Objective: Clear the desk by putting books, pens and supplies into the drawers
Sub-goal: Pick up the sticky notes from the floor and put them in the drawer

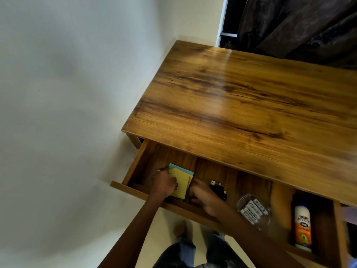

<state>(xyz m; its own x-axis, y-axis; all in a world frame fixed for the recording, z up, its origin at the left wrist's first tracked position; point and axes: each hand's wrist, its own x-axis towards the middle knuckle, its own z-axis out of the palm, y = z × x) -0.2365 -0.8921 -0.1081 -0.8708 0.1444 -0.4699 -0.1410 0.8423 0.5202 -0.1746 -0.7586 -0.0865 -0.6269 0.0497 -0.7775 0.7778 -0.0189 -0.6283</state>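
The wooden desk's drawer (133, 167) is pulled out at the lower left. Inside it lies a stack of yellow and blue sticky-note pads (182, 177). My left hand (163, 183) reaches into the drawer and rests on the left edge of that stack, fingers curled over it. My right hand (202, 197) is also in the drawer, fingers bent against the stack's right side and over a dark item that I cannot make out. The desk top (251, 105) carries nothing in view.
Further right in the drawer lie a black USB gadget (218, 188), a clear pack of batteries (253, 209) and a white-and-orange glue bottle (303, 227). A white wall is on the left, a dark curtain (299, 26) behind the desk. My legs and foot show below.
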